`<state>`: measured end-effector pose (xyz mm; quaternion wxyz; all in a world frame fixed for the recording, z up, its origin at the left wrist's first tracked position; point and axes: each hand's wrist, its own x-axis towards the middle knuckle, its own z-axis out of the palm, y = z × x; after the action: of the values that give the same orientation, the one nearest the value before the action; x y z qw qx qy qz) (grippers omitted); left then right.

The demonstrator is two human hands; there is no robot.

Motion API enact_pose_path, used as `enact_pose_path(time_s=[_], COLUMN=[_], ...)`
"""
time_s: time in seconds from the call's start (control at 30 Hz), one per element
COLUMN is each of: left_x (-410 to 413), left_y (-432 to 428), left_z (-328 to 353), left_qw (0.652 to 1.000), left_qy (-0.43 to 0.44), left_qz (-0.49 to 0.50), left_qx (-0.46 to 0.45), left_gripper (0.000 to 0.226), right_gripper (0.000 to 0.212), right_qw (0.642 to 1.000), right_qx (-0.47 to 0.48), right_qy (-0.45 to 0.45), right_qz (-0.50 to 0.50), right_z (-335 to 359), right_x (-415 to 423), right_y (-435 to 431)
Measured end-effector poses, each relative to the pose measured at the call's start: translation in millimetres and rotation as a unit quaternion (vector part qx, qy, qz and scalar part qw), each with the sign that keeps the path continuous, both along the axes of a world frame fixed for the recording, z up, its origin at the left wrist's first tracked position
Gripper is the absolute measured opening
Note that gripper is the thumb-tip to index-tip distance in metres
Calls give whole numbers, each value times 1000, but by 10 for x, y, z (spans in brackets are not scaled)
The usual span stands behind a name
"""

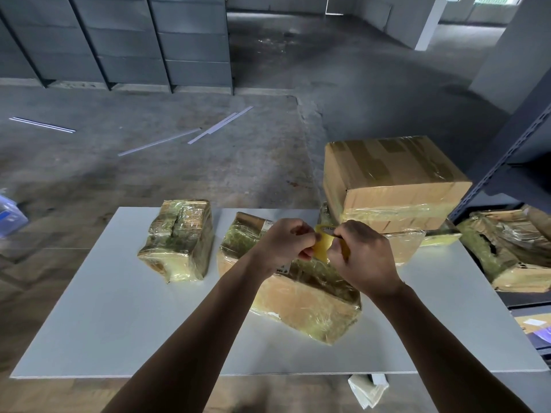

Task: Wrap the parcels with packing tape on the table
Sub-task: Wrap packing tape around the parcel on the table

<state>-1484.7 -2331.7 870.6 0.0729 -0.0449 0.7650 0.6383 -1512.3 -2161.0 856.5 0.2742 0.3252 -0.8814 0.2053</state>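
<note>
I've got both hands close together above the white flat table (119,308), each clamped on the yellow translucent roll of packing tape (323,247): my left hand (286,242) seems to pinch the loose end, and my right hand (362,257) curls round the ring. Directly beneath them, at the table's middle, lies the brown cardboard parcel in wrinkled clear film (304,302). To do this well I'd peel the end free slowly, hold the strip flat and off my fingers, then press it onto the parcel's top before drawing more. The risk, I judge, is tape folding onto itself. A smaller film-wrapped parcel (179,239) sits apart at left
</note>
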Motion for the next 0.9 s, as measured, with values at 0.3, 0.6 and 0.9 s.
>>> enact_pose_path(time_s=[0.3, 0.6, 0.9], left_x=[-5, -10, -11], left_y=[-94, -308, -521], left_z=[30, 31, -31], left_qw=[998, 984, 987], left_qy=[-11, -28, -14], left_qz=[-10, -65, -57], left_qx=[60, 161, 152], left_gripper=[8, 22, 20], right_gripper=[26, 38, 19], right_qw=[998, 986, 933], right_qx=[-35, -80, -154], right_qy=[-44, -145, -313], right_qz=[2, 38, 91], right_z=[50, 109, 116], right_x=[17, 6, -41], right_y=[-5, -49, -171])
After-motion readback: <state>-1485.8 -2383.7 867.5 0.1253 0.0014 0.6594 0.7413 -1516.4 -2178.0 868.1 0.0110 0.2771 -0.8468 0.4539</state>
